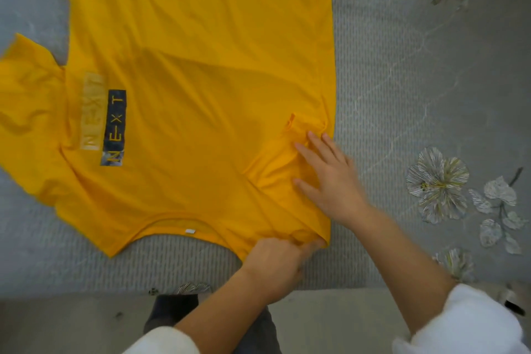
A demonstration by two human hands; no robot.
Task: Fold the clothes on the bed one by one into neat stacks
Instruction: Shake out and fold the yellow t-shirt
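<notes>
- Across the grey bed, the yellow T-shirt lies flat, one sleeve out to the left and its dark "NEXT" patch facing up.
- Right hand rests on the shirt near its right edge, fingers straight and spread.
- Left hand pinches the shirt's near corner with curled fingers.
- Flower prints dot the bedcover to the right.

The bed is covered in grey fabric ribbed with fine pale lines; large flowers — white petals, yellowish centres — are printed along its right side. A strip of pale floor is seen below the bed's edge; the light is soft and even.
</notes>
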